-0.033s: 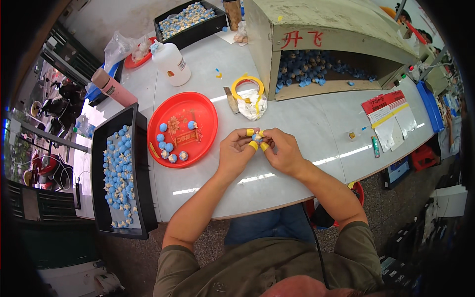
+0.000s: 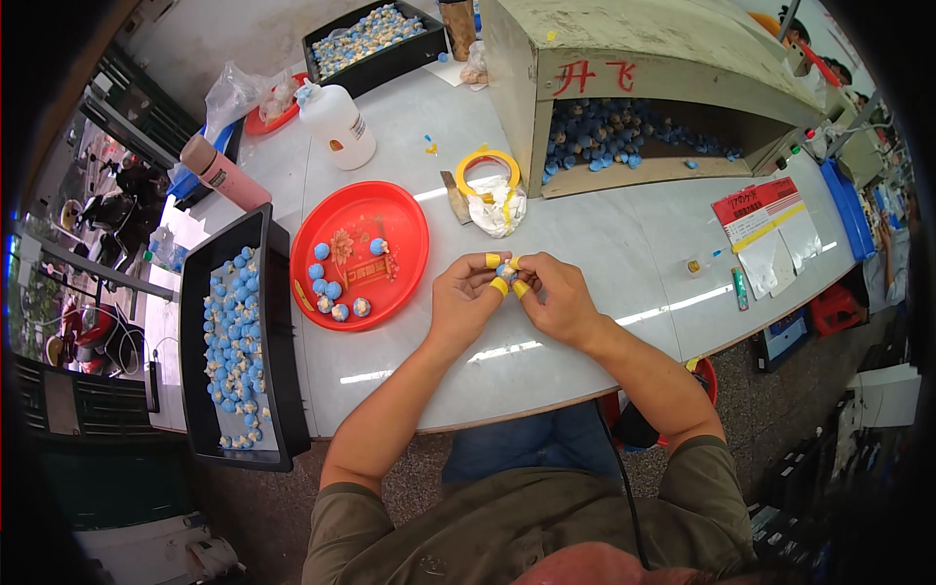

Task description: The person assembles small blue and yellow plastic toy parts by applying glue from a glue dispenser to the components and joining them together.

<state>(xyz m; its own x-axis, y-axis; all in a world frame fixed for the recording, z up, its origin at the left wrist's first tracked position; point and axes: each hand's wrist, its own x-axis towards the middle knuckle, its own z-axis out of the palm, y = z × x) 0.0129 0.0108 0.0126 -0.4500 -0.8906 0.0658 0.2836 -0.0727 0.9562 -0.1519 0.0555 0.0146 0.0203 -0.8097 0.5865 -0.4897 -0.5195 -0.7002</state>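
Between the fingertips of both hands, over the near middle of the table, is a small blue and cream figurine piece [image 2: 506, 272], partly covered by the fingers. My left hand [image 2: 462, 298] pinches it from the left, and my right hand [image 2: 558, 300] grips it from the right. Yellow tape wraps the thumb and forefinger tips of both hands. Left of my hands, a round red plate [image 2: 395, 292] carries several similar blue and cream pieces [image 2: 333, 291]. Farther left, a black tray [image 2: 283, 390] holds many more, with cream parts on blue.
Beyond my hands lie a yellow tape roll [image 2: 466, 182] and crumpled white material [image 2: 495, 214]. A metal box [image 2: 539, 127] full of blue pieces stands back right. A white bottle [image 2: 341, 132], pink flask [image 2: 229, 175] and another black tray [image 2: 375, 73] occupy the back left. Red-and-white papers [image 2: 765, 229] lie right.
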